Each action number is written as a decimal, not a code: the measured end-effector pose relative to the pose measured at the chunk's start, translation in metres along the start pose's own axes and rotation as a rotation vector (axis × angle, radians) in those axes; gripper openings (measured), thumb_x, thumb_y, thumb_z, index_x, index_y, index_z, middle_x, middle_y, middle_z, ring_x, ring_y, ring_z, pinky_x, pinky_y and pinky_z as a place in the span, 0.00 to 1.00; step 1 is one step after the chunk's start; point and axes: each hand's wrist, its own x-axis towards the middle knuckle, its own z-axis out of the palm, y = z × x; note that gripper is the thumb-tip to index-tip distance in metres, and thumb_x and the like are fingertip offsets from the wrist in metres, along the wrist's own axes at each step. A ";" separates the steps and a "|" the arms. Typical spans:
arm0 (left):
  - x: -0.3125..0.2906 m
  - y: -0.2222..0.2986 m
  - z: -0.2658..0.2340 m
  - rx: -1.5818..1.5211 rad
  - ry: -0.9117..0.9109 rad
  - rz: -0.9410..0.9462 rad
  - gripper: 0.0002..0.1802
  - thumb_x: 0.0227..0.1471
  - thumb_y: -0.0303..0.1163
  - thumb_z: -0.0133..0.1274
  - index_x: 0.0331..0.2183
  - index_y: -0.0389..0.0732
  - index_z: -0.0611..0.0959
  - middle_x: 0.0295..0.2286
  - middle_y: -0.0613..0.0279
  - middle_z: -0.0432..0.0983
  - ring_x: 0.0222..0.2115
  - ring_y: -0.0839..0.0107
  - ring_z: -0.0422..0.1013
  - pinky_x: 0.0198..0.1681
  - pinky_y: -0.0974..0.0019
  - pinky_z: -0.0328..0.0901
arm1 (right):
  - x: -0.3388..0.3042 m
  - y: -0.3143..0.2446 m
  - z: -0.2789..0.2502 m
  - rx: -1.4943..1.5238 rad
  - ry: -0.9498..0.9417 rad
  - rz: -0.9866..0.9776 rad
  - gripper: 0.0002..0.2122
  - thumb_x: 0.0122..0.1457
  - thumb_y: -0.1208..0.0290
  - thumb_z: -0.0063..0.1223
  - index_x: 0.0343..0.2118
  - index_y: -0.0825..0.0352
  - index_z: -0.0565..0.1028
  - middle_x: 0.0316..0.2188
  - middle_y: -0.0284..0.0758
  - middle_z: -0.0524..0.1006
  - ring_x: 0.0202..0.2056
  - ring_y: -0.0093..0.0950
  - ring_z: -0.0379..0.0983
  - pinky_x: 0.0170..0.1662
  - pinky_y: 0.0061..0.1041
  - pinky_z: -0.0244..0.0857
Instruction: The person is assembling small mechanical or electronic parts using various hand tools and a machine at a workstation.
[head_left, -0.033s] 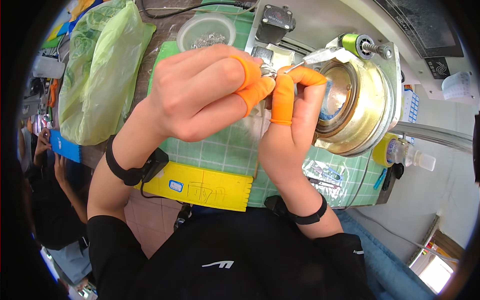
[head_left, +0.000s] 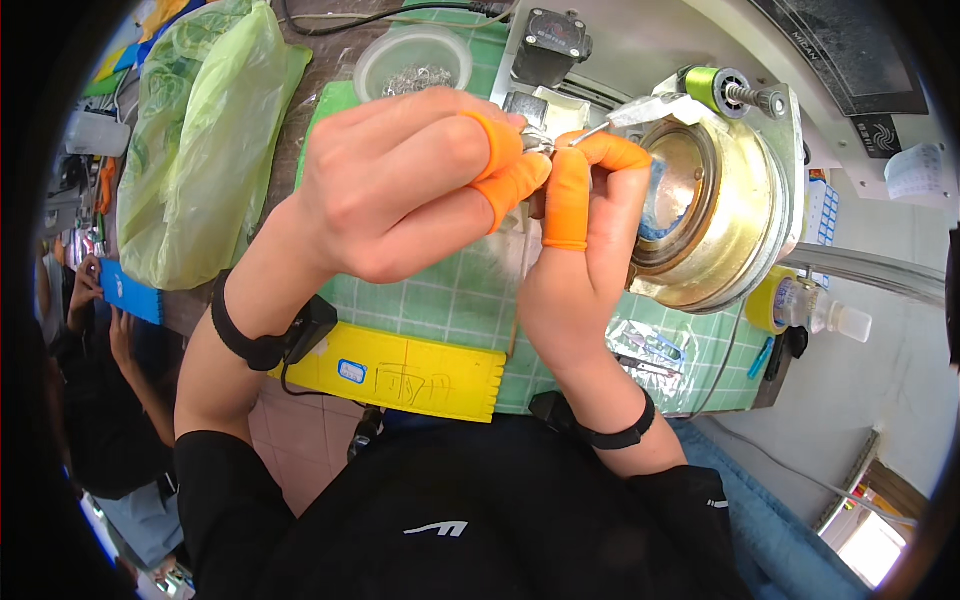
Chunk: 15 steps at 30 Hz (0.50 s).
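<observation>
Both my hands meet at a small metal fixture (head_left: 538, 140) on the machine, with orange finger cots on thumbs and forefingers. My left hand (head_left: 390, 185) is closed, its thumb and forefinger pinched together at the fixture; whatever lies between them is too small to make out. Close against it, my right hand (head_left: 580, 270) is also pinched shut, fingertips by a thin metal rod (head_left: 590, 134) that slants down from a pale arm (head_left: 655, 108). Anything in that pinch is hidden too. Just right of my right hand sits a round brass-coloured drum (head_left: 745, 215).
Behind my left hand stands a clear tub (head_left: 365, 68) of small metal pieces. A green plastic bag (head_left: 205, 130) lies at left. A yellow board (head_left: 430, 375) borders the green gridded mat (head_left: 440, 300). Tools in clear plastic (head_left: 645, 350) and a bottle (head_left: 800, 305) are at right. Another person's hands (head_left: 90, 285) show far left.
</observation>
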 end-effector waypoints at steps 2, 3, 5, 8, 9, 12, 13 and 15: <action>-0.001 0.000 0.001 0.012 0.006 0.011 0.18 0.30 0.24 0.66 0.32 0.30 0.89 0.31 0.59 0.74 0.35 0.55 0.81 0.32 0.60 0.80 | -0.003 -0.004 -0.001 0.049 -0.007 0.053 0.05 0.75 0.72 0.41 0.50 0.62 0.65 0.42 0.28 0.68 0.39 0.16 0.63 0.45 0.19 0.60; -0.001 0.000 0.001 0.006 0.010 0.008 0.18 0.30 0.23 0.66 0.31 0.30 0.89 0.31 0.58 0.75 0.35 0.55 0.81 0.32 0.60 0.80 | -0.003 -0.007 -0.002 0.098 -0.016 0.102 0.06 0.75 0.70 0.41 0.51 0.62 0.65 0.42 0.28 0.70 0.39 0.17 0.64 0.46 0.21 0.61; -0.003 0.000 0.002 0.002 0.012 0.004 0.17 0.30 0.23 0.66 0.31 0.30 0.89 0.31 0.58 0.75 0.35 0.55 0.81 0.32 0.60 0.80 | -0.004 -0.010 -0.002 0.124 0.001 0.150 0.07 0.76 0.68 0.40 0.52 0.62 0.66 0.42 0.28 0.71 0.40 0.18 0.65 0.47 0.22 0.62; -0.003 -0.003 0.001 0.000 0.002 0.016 0.17 0.30 0.23 0.67 0.31 0.30 0.88 0.32 0.58 0.76 0.35 0.55 0.81 0.31 0.60 0.80 | -0.003 -0.011 -0.003 0.144 0.025 0.201 0.10 0.77 0.65 0.38 0.54 0.62 0.67 0.42 0.29 0.74 0.41 0.19 0.68 0.50 0.26 0.63; -0.003 -0.006 -0.001 -0.003 -0.017 0.046 0.17 0.31 0.22 0.66 0.31 0.30 0.88 0.32 0.58 0.76 0.35 0.55 0.81 0.31 0.61 0.80 | -0.003 -0.010 -0.003 0.144 0.029 0.210 0.11 0.77 0.63 0.37 0.54 0.62 0.67 0.42 0.30 0.75 0.42 0.20 0.69 0.51 0.28 0.64; 0.000 -0.006 -0.004 -0.016 -0.040 0.063 0.17 0.32 0.23 0.66 0.32 0.31 0.88 0.32 0.59 0.77 0.36 0.55 0.81 0.30 0.61 0.79 | -0.003 -0.009 -0.003 0.149 0.043 0.233 0.12 0.77 0.63 0.36 0.55 0.62 0.68 0.43 0.30 0.75 0.43 0.20 0.71 0.53 0.29 0.64; 0.001 -0.006 -0.004 -0.029 -0.044 0.051 0.17 0.32 0.24 0.65 0.32 0.32 0.88 0.32 0.59 0.77 0.36 0.55 0.81 0.30 0.61 0.79 | -0.003 -0.008 -0.004 0.148 0.040 0.229 0.12 0.77 0.63 0.36 0.55 0.62 0.68 0.43 0.30 0.75 0.43 0.20 0.71 0.53 0.29 0.64; 0.000 -0.002 -0.005 -0.028 -0.057 0.014 0.17 0.32 0.25 0.64 0.32 0.32 0.88 0.32 0.59 0.77 0.36 0.55 0.81 0.30 0.61 0.79 | -0.005 -0.006 -0.006 0.166 -0.001 0.189 0.13 0.77 0.62 0.36 0.54 0.62 0.68 0.43 0.29 0.75 0.44 0.20 0.71 0.54 0.30 0.64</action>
